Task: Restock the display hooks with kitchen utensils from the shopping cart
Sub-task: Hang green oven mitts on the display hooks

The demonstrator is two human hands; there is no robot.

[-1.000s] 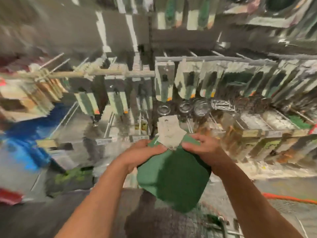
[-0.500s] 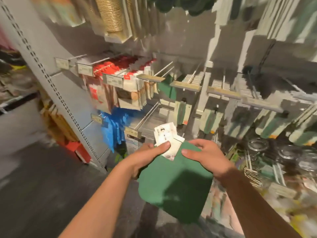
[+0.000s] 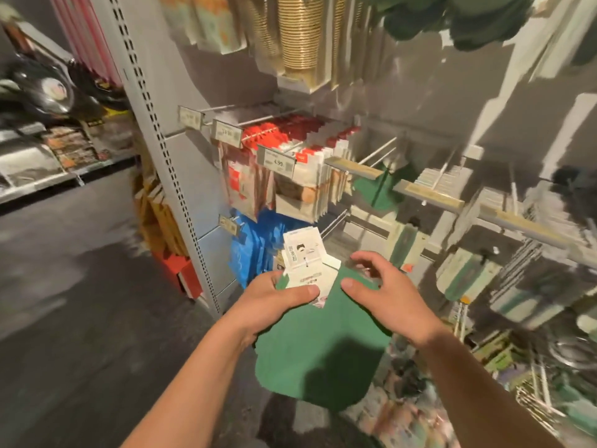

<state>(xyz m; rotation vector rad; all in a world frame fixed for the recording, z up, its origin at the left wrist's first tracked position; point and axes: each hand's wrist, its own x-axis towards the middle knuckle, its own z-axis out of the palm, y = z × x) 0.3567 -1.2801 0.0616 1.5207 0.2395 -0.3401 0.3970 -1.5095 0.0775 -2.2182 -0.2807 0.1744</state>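
Note:
A stack of flat green mats [image 3: 319, 347] with white card header tags [image 3: 307, 263] hangs in front of me at chest height. My left hand [image 3: 277, 299] grips the stack at its top left, thumb pressed over the white tags. My right hand [image 3: 384, 286] is at the top right edge with fingers spread and loosely bent, thumb lying on the green surface. Display hooks [image 3: 378, 153] jut out from the grey back panel just beyond the hands. One green mat [image 3: 374, 189] hangs on a hook there. The shopping cart is out of view.
Red-and-white packets [image 3: 290, 163] and blue packs [image 3: 255, 244] hang to the left with price tags [image 3: 274, 160]. Stacked paper cups [image 3: 297, 37] hang above. A perforated grey upright [image 3: 145, 101] ends the shelf; open aisle floor [image 3: 74, 302] lies left. Blurred goods crowd the right.
My view swung left and up along the shelf. My right hand loosened, its fingers spreading off the mat's top edge. The left hand kept its grip on the tags.

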